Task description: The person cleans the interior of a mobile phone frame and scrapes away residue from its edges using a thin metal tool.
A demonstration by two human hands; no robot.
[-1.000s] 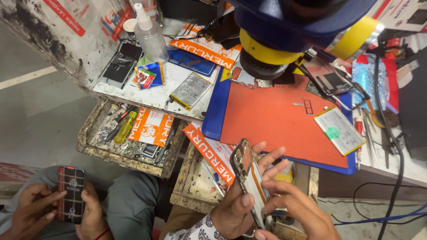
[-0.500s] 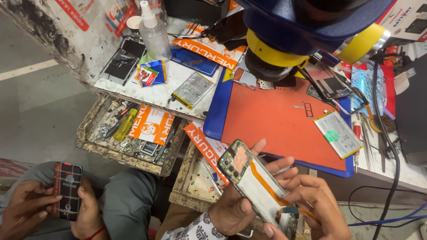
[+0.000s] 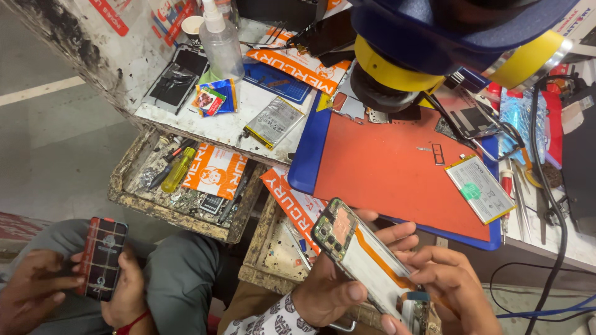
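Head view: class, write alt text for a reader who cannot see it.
Two hands, left hand and right hand, hold an opened phone with its circuit board exposed, below an orange work mat bearing a loose battery.

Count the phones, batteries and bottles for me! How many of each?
Opened phone in both hands: 1
Phone in a plaid case, held by another person: 1
Dark phone on the bench: 1
Flat batteries: 2
Clear bottle: 1
Total: 6
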